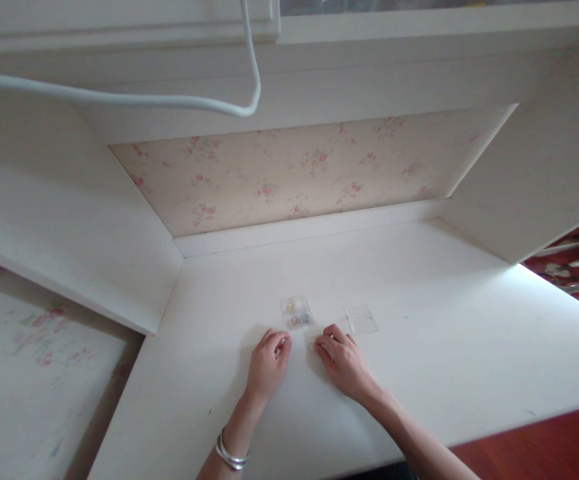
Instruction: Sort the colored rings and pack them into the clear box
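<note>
A small clear plastic box (297,312) with compartments lies on the white tabletop just beyond my hands. Small gold-coloured and silvery ring-like pieces show inside it. My left hand (268,363), with bangles at its wrist, is closed, thumb against fingertips, just short of the box. Whatever it pinches, if anything, is too small to make out. Right of the box, my right hand (340,357) is also closed in a pinch near the surface, its hold too small to name. Beyond its knuckles rests a flat clear plastic piece (364,319), apparently apart from the box.
White side panels rise at left (69,200) and right (529,153) of the tabletop (419,347). Behind is a floral wall panel (314,167). A white cable or arm (119,99) crosses the upper left. Red floor (544,440) shows beyond the front right edge.
</note>
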`<action>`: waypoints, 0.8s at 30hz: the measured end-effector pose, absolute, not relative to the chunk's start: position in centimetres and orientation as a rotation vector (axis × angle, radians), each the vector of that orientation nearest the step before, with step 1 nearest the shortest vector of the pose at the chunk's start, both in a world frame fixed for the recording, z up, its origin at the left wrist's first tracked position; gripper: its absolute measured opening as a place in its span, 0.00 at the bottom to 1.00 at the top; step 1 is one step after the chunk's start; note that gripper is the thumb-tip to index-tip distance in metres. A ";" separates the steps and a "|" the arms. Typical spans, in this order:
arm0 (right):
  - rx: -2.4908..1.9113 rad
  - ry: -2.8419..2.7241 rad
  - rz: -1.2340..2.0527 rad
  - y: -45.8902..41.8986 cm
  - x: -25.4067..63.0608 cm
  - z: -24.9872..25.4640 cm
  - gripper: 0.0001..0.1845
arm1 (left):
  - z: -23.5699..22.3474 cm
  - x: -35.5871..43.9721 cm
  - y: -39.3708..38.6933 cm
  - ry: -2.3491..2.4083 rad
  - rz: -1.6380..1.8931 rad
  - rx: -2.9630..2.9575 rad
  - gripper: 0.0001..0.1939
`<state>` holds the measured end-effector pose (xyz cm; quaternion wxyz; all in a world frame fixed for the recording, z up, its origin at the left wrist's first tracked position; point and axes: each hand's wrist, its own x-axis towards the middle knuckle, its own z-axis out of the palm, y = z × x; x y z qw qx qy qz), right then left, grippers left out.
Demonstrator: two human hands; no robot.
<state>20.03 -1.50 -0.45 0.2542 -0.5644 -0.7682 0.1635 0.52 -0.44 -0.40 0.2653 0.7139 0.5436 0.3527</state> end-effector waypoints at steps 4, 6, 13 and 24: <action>-1.555 -2.029 0.384 0.1 19.0 0.0 0.12 | -0.5 0.8 -0.8 1.465 0.883 1.977 0.11; -1.573 -2.006 0.338 1.4 18.4 0.3 0.12 | -0.6 0.7 -0.8 1.472 0.853 2.009 0.11; -1.610 -2.013 0.228 6.3 15.9 1.5 0.11 | -0.4 0.5 -0.9 1.522 0.807 2.071 0.10; -1.574 -1.937 0.261 7.5 17.4 0.5 0.13 | -0.4 0.5 -0.9 1.543 0.759 2.128 0.09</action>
